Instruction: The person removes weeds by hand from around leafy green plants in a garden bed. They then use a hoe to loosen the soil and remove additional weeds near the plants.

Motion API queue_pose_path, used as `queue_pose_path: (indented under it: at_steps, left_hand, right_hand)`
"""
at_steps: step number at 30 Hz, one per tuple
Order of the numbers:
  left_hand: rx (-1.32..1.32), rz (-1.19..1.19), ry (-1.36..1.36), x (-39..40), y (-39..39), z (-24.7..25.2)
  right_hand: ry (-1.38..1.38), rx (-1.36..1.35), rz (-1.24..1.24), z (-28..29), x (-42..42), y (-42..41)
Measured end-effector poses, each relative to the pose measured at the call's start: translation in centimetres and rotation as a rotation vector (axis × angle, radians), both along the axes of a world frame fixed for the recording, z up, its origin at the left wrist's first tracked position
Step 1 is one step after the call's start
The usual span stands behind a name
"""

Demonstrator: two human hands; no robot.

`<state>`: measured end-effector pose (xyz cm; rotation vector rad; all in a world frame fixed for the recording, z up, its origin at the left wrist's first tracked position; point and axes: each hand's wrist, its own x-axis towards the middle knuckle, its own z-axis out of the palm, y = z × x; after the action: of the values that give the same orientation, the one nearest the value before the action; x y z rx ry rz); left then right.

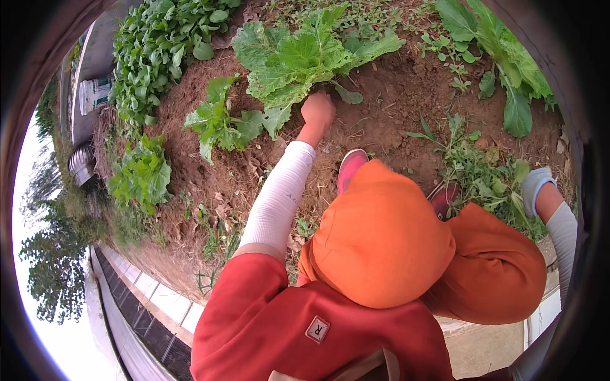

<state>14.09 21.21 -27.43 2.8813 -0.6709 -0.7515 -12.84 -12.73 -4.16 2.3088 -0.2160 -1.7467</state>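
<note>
My left hand (318, 113), bare below a white arm sleeve, reaches to the soil at the base of a large leafy green plant (305, 57) with many small holes in its leaves. Its fingers are curled under, and whether they grip anything is hidden. At the right edge, my right hand (536, 185) wears a pale glove beside a patch of weeds (495, 185); its fingers are mostly out of sight. A smaller leafy plant (221, 124) grows left of my left hand.
My orange-clad knees (386, 233) and pink shoe (351, 166) are close below. Dense greens (147, 57) grow at upper left, near a white bucket (93, 95). Another large leafy plant (517, 71) stands at upper right. A pale ledge (152, 288) runs along the lower left.
</note>
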Motion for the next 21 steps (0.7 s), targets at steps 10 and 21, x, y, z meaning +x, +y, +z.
queue_pose_path:
  at_steps: [10,21]
  left_hand:
    - [-0.880,0.917,0.791,-1.5,3.9,5.7]
    - [-1.294,1.239,0.882,0.3,1.5,5.2]
  right_hand:
    - [-0.557,0.813,-0.957,3.6,4.2,5.1]
    - [-0.689,0.636,-0.792,2.4,2.6,3.6]
